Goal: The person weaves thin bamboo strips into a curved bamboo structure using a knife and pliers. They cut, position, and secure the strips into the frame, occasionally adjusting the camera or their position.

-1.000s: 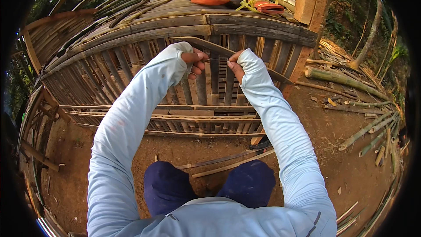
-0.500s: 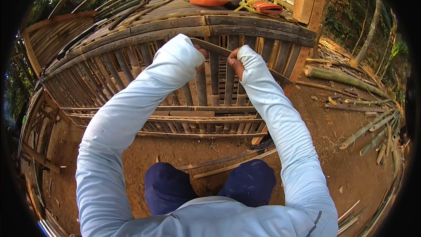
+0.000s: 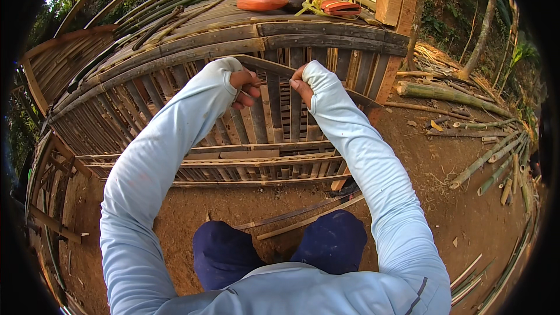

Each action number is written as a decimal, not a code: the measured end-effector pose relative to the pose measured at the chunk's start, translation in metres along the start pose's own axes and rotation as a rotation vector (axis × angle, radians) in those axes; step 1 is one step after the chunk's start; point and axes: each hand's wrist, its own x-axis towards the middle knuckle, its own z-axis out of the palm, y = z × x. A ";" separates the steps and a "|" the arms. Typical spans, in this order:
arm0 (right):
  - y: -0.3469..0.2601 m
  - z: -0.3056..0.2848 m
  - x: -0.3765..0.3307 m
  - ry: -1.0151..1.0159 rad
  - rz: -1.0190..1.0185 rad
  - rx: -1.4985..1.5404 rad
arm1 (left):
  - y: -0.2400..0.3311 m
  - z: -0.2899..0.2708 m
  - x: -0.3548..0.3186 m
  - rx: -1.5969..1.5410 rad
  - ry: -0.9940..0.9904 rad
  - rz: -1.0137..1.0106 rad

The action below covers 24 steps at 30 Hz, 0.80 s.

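Observation:
I crouch before a slatted bamboo frame (image 3: 175, 116). A long thin bamboo strip (image 3: 274, 68) runs slanting across the frame's upper slats. My left hand (image 3: 245, 86) is closed on the strip near its left end. A little to the right, my right hand (image 3: 301, 84) grips the same strip, thumb on top. Both arms wear pale long sleeves that cover the backs of the hands. The strip's far right end passes behind my right sleeve.
On top of the frame lie an orange sheath-like object (image 3: 262, 3), a red tool (image 3: 341, 7) and yellow cord (image 3: 312, 0). Cut bamboo poles (image 3: 449, 93) and splinters litter the dirt at right. Loose strips (image 3: 303, 216) lie by my knees.
My left hand has opened out from a tight fist near the right hand and shifted slightly left along the strip. The right hand stays in place.

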 end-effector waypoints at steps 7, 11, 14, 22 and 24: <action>0.001 0.002 -0.001 -0.013 0.006 0.023 | 0.000 -0.010 0.007 -0.107 -0.144 -0.103; 0.003 0.003 -0.001 -0.008 -0.023 0.035 | 0.009 -0.008 0.001 -0.025 -0.118 -0.095; 0.004 0.001 -0.003 0.002 -0.032 0.026 | 0.009 -0.007 0.007 -0.019 -0.144 -0.101; 0.001 0.003 -0.003 -0.036 -0.035 0.009 | -0.004 -0.010 0.004 0.000 -0.159 -0.041; 0.002 0.001 -0.003 -0.047 -0.031 0.026 | -0.009 -0.011 0.007 -0.036 -0.179 -0.058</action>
